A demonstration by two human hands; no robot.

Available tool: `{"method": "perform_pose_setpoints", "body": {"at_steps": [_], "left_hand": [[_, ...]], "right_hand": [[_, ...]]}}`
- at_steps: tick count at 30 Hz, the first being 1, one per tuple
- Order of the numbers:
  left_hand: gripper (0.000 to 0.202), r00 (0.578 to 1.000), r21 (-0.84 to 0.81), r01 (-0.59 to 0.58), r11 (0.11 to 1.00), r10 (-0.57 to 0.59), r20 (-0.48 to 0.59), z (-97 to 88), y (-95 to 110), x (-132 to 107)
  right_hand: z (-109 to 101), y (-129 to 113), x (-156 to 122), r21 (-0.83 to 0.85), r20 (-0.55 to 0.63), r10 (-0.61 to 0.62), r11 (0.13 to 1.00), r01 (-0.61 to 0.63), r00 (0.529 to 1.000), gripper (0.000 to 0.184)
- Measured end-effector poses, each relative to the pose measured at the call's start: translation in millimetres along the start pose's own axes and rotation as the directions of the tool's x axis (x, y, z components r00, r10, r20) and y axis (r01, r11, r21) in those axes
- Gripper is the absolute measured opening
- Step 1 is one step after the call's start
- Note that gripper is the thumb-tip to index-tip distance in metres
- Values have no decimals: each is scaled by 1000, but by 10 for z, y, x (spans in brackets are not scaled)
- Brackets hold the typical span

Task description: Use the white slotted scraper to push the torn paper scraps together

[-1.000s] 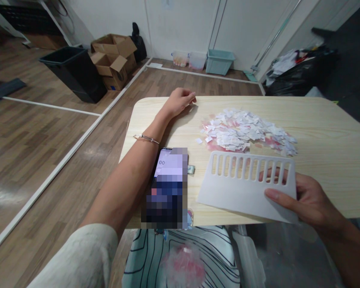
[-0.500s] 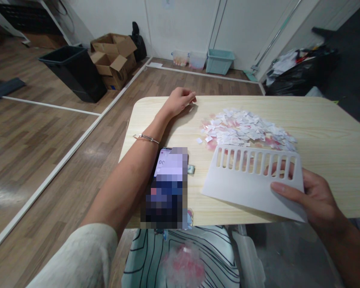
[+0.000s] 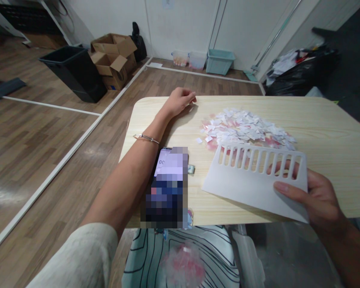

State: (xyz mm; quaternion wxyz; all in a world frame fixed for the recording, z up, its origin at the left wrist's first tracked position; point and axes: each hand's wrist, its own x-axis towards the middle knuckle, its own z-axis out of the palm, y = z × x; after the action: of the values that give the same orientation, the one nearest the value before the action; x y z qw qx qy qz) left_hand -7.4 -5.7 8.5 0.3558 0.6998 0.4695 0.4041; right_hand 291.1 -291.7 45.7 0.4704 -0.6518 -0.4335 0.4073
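The counter (image 3: pixel 333 132) was the largest item: a flat, pale wood-grain top with rounded far corners. On it, beyond the right hand and to its left, lay a broad, low pile of paper slips (image 3: pixel 243 124), white, thin, mostly small and four-cornered, loosely overlapped, with pink, glossy pieces showing among them.

The white slotted scraper (image 3: pixel 246 180) was in the right hand (image 3: pixel 321 196), extending leftward from it on the near side of the pile. The hand was closed on its right end, thumb flat against the near face, fingers behind and showing through the slots. The scraper was smooth, stiff-looking and flared, with a row of narrow upright slots along its far edge. It was tilted; contact with the counter could not be confirmed.

The left hand (image 3: pixel 181 100) rested near the far edge, fingers loosely curled; whether it enclosed anything could not be determined. A thin metal bracelet (image 3: pixel 147 139) encircled that forearm.
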Motion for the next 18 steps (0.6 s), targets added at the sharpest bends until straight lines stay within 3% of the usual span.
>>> {"method": "perform_pose_setpoints", "body": {"at_steps": [8,18], "left_hand": [[25,1000,-11,-11,1000,11,-2,5,-52,31],[27,1000,-13,-1,1000,1,19,-9,-12,5]], "right_hand": [[53,-81,-43,-3,-18,44,999,-44,999,35],[25,-79,-32,-96,64,38,995,-32,997,33]]}}
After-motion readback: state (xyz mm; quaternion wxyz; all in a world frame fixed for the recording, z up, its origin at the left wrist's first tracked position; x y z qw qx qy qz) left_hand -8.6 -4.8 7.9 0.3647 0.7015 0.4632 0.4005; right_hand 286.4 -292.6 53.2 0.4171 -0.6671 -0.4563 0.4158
